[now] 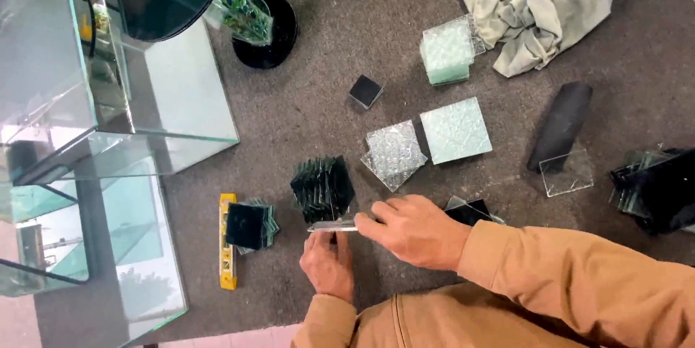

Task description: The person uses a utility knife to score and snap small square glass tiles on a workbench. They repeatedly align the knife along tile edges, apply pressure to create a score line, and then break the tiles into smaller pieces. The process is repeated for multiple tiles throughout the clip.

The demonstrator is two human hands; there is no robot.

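Note:
A small clear glass tile [331, 225], seen edge-on, is held between both my hands above the grey carpet. My left hand [327, 262] grips it from below and my right hand [414, 231] pinches its right end from the side. Right behind the tile stands a fanned stack of dark glass tiles [323, 187]. Another dark tile stack [250, 225] lies to the left, beside a yellow spirit level [228, 241]. Both arms wear tan sleeves.
Textured clear tiles [394, 152] and a pale square tile [456, 129] lie ahead, with a thicker stack [447, 52] near a crumpled cloth [532, 11]. Glass tanks [108, 94] stand at left. A black block [561, 126], a clear pane [567, 173] and dark panes [655, 187] are at right.

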